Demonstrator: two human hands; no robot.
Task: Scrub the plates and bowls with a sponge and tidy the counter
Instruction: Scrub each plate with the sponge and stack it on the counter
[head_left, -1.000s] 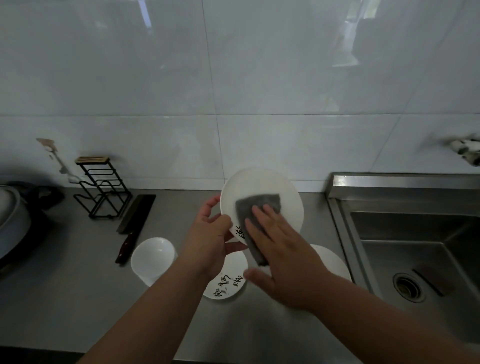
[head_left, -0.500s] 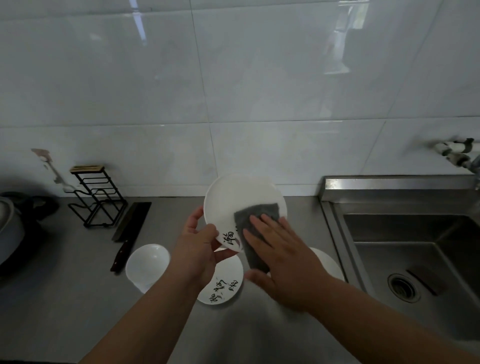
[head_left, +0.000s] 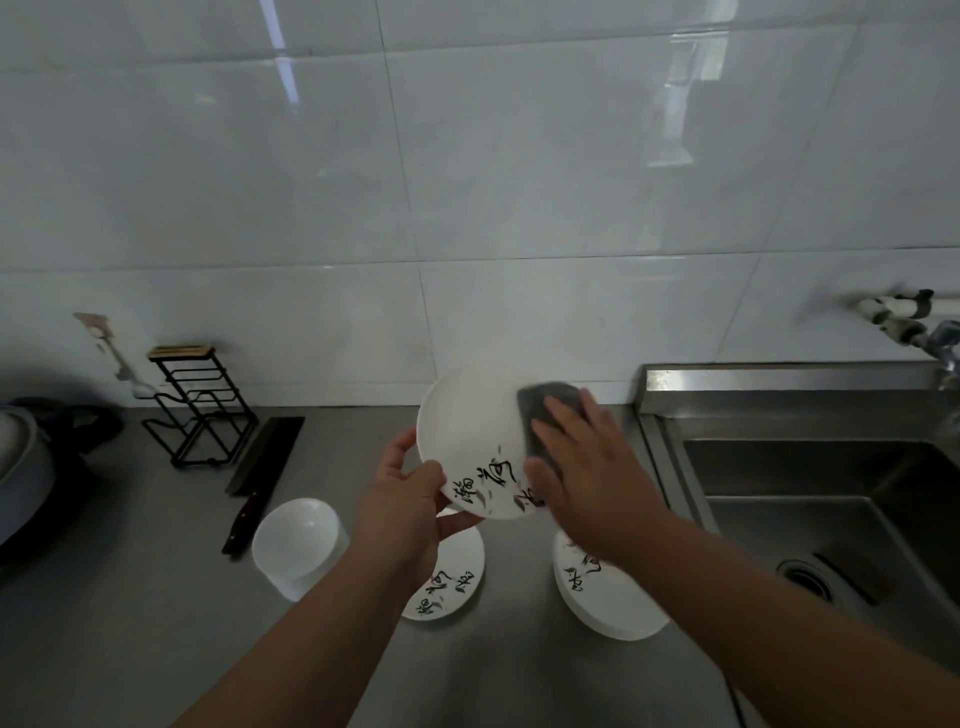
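My left hand (head_left: 402, 506) grips the lower left rim of a white plate (head_left: 470, 434) with black script, held tilted above the counter. My right hand (head_left: 592, 467) presses a dark grey sponge (head_left: 545, 405) flat against the plate's right edge with straight fingers. Below lie two more plates with the same script: one (head_left: 452, 584) partly under my left wrist, another (head_left: 597, 597) partly under my right forearm. A white bowl (head_left: 296, 540) sits on the counter to the left.
A steel sink (head_left: 810, 493) with a drain lies to the right, a tap (head_left: 909, 322) on the wall above it. A black wire rack (head_left: 200, 410) and a knife (head_left: 260, 483) sit at the left, a pot (head_left: 21, 467) at the far left edge.
The sponge and my right hand have slid from the plate's centre to its right edge, uncovering the script. The view has shifted rightward.
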